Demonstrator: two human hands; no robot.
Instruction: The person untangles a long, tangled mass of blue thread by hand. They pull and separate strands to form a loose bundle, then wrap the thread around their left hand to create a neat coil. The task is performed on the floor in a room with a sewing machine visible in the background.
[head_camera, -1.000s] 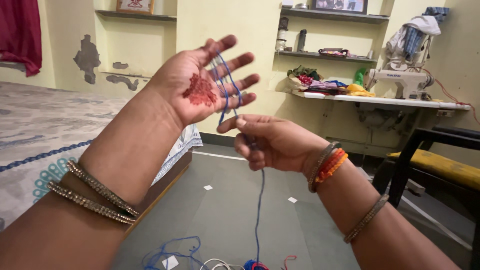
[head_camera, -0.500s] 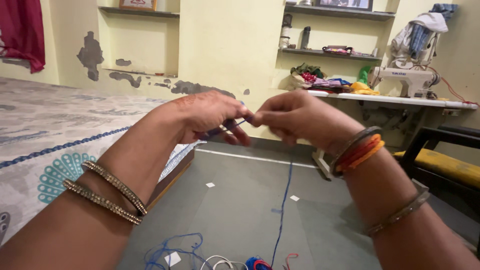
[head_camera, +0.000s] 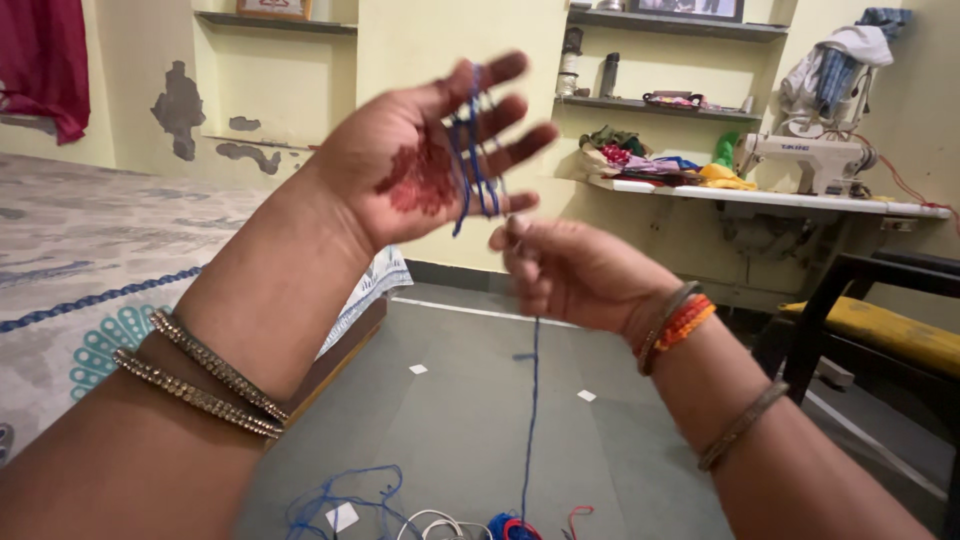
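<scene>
My left hand (head_camera: 425, 155) is raised with the palm facing me and the fingers spread, a red henna mark on the palm. Loops of blue yarn (head_camera: 468, 160) are wound around its fingers. My right hand (head_camera: 565, 268) sits just below and to the right, pinching the yarn strand. From there the blue strand (head_camera: 530, 420) hangs straight down to a small yarn ball (head_camera: 505, 527) on the floor. Both hands are blurred by motion.
A bed with a patterned cover (head_camera: 70, 290) lies to the left. A sewing machine (head_camera: 810, 155) stands on a white shelf with cloth piles (head_camera: 640, 160) at the back right. A black chair with a yellow seat (head_camera: 880, 330) is at the right. Loose threads (head_camera: 340, 500) lie on the grey floor.
Half a second ago both hands met with the left palm turned down. The left hand has since turned palm up and opened, and the right hand has dropped lower with the strand.
</scene>
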